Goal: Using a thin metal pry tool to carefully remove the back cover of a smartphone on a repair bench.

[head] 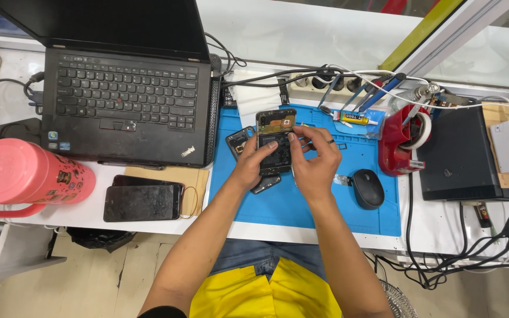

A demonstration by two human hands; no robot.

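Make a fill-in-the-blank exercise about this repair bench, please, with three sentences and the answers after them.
1. Both hands, the left hand and the right hand, hold an opened ____ with its back cover off.
2. The work mat under the hands is ____ in colour.
3. On the mat, to the right of the right hand, lies a black computer ____.

Missing words: smartphone; blue; mouse.

Laptop screen (98, 20) top left, dark. Two small square stickers (59, 140) on laptop's front-left corner. Dark-screened phone (141, 203) lies just below the laptop. Glue tube w/ yellow label (356, 118) at mat's top edge.
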